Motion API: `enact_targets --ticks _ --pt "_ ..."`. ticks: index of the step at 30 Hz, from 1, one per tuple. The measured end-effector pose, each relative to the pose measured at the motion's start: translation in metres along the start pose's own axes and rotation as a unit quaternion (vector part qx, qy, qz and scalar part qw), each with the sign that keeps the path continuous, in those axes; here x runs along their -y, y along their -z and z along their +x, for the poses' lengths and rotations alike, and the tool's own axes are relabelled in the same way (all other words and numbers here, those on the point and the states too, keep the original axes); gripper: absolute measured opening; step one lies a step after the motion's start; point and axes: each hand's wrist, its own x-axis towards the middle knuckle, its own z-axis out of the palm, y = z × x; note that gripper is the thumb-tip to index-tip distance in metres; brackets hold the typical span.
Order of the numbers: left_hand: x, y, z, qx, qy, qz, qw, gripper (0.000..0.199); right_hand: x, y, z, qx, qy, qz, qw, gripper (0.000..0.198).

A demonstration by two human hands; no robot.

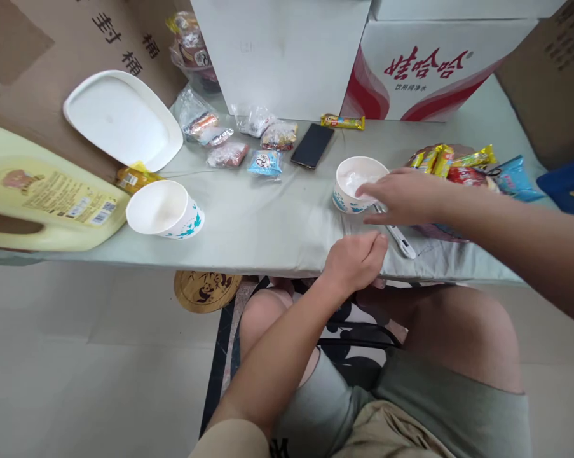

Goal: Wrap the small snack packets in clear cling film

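Note:
My right hand (pixel 403 194) reaches in from the right with its fingers stretched out, partly over the rim of a white paper bowl (pixel 342 200) with a blue leaf print. Something clear and crumpled, like plastic film (pixel 354 181), lies in the bowl. Under that hand, a slim white tool (pixel 401 242) with dark slots lies on the cloth; its far end is partly covered. My left hand (pixel 356 261) is closed in a fist at the table's front edge, just below the right one. Whatever its fingers may hold is hidden.
A white paper tub (pixel 157 207) and a large yellow jug (pixel 53 191) stand at left, near a white lid (pixel 119 117). Small wrapped snacks (pixel 265 163) and a phone (pixel 313 145) lie mid-table. Snack packets (pixel 472 172) fill a dish at right. Cartons (pixel 424 70) line the back.

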Motion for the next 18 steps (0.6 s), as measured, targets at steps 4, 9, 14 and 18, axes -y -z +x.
enact_targets --ticks 4,9,14,18 --pt "-0.001 -0.004 0.003 0.007 -0.005 0.011 1.000 0.041 0.023 -0.006 0.001 0.019 0.019 -0.057 0.998 0.011" --pt "-0.001 -0.011 0.005 0.024 -0.003 0.082 0.996 0.042 0.047 0.002 0.004 0.029 0.014 -0.089 0.996 0.015" --pt "0.003 -0.011 0.004 0.013 -0.018 0.074 0.997 0.042 0.053 0.030 -0.036 -0.092 0.000 -0.082 0.992 0.018" --pt "0.007 -0.010 0.003 0.017 -0.020 0.048 0.999 0.044 0.032 0.053 -0.105 -0.260 -0.050 -0.050 0.963 0.034"
